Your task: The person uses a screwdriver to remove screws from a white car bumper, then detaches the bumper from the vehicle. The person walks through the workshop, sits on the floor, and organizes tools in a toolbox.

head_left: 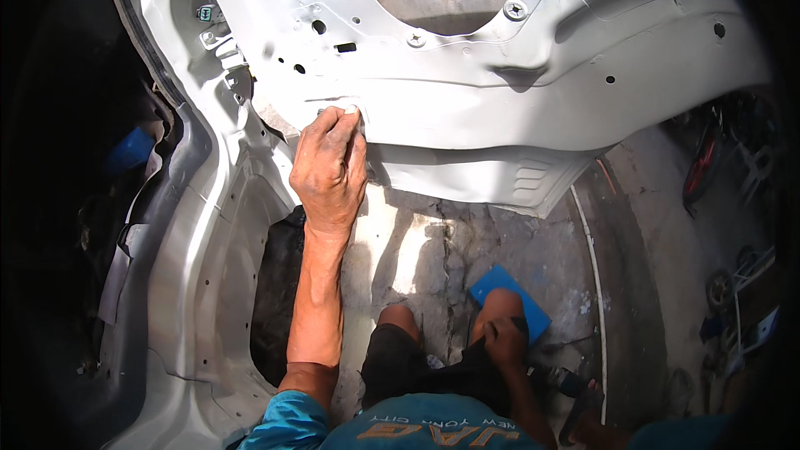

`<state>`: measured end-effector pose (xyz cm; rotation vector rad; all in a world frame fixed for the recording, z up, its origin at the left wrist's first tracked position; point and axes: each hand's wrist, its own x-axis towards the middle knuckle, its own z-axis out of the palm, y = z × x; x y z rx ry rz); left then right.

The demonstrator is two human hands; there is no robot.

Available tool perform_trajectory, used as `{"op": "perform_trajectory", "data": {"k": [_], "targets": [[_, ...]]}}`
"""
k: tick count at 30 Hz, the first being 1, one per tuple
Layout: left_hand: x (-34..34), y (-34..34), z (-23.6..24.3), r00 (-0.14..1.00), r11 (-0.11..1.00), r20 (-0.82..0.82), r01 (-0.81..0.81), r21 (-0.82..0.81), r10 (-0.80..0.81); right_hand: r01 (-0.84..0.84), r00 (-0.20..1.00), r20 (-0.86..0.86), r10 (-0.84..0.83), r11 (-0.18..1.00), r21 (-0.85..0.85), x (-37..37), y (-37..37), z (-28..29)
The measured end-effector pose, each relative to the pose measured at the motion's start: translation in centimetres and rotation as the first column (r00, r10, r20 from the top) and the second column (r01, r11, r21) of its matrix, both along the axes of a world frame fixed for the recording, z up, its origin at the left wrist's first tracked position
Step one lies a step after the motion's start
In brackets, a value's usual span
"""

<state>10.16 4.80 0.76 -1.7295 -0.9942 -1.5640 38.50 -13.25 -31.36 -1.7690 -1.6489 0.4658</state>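
My left hand point(332, 162) reaches up to the lower edge of a bare white car door panel point(450, 117). Its fingers are closed and bunched against the metal near the hinge side, the thumb tip showing on top. Whatever they hold, if anything, is hidden under them. In shadow, my right hand point(504, 340) rests by my right knee with its fingers curled. A dark patch point(522, 327) shows beside those fingers; I cannot tell what it is. A blue flat sheet point(523, 307) lies under or behind that knee.
The white door frame point(187, 283) of the car body runs down the left, with a black rubber seal. Below the door is cracked concrete floor point(417, 233) with sun patches. A pale line point(592, 258) crosses it at right. Another person's foot point(593, 392) is at lower right.
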Motion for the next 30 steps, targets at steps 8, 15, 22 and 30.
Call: {"op": "perform_trajectory", "data": {"k": [8, 15, 22, 30], "targets": [[-0.4, -0.3, 0.5, 1.0, 1.0, -0.014, -0.012, 0.025, 0.012, 0.02, 0.999, -0.024, -0.022, 0.997, -0.072, -0.3, -0.1, 2.0], [1.4, -3.2, -3.9, 0.793, 0.947, 0.541, 0.319, 0.024, -0.281, 0.012, 0.997, -0.079, -0.015, 0.999, -0.041, 1.5, -0.1, -0.5], [3.3, -9.3, -27.8, 0.876, 0.259, 0.468, 0.428, -0.866, 0.119, 0.133, 0.971, -0.203, -0.123, 0.99, 0.038, 3.3, 0.1, 3.3], [5.0, -7.5, -43.1, 0.925, -0.229, 0.273, 0.215, -0.949, -0.262, 0.283, 0.958, 0.029, -0.286, 0.956, 0.082, 3.3, -3.1, 6.4]]}}
